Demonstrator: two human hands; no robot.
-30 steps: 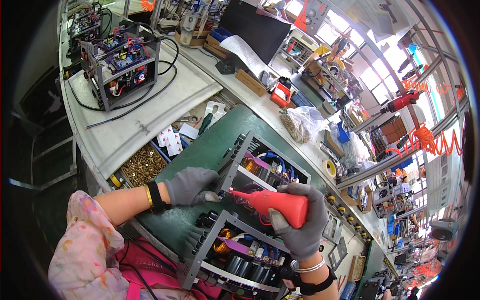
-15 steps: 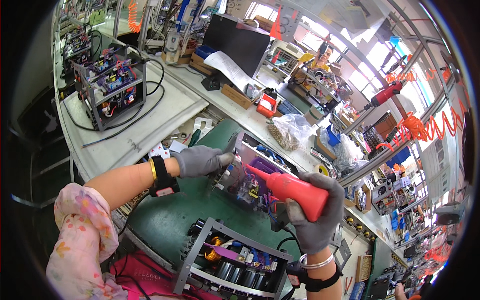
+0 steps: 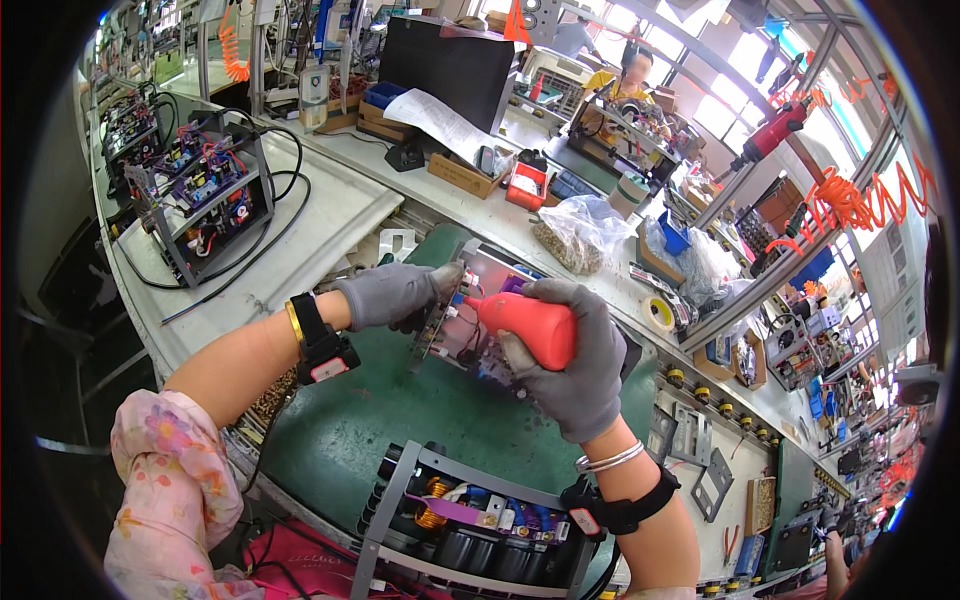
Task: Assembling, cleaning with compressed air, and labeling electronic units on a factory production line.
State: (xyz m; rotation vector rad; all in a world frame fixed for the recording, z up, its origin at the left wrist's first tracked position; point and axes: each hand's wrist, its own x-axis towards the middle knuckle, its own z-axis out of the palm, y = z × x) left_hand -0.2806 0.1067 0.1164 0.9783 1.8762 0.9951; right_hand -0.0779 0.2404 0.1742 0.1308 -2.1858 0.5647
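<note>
My right hand [image 3: 590, 370], in a grey glove, is wrapped round a red squeeze bottle [image 3: 540, 328]. The bottle is tilted, its nozzle aimed left at the end panel of an open electronics unit [image 3: 465, 335]. The nozzle tip is close to that panel; whether they touch I cannot tell. My left hand [image 3: 395, 295], also gloved, pinches the upper edge of the panel. Wires and circuit parts show inside the unit, partly hidden by the bottle and my right hand. Nearer to me, a second open unit [image 3: 470, 575] with copper coils and black cylinders lies on the green work surface [image 3: 330, 440].
Assembled units [image 3: 195, 195] with black cables stand on the white bench at left. Beyond the work surface are a bag of small brass-coloured parts [image 3: 575, 235], a red bin [image 3: 526, 186] and a dark monitor [image 3: 440, 75]. A red power driver [image 3: 775, 130] hangs at upper right; a person [image 3: 625, 85] sits across.
My right hand has carried the red bottle left and up, bringing its nozzle to the end panel. My left hand keeps hold of the panel. The view has shifted slightly.
</note>
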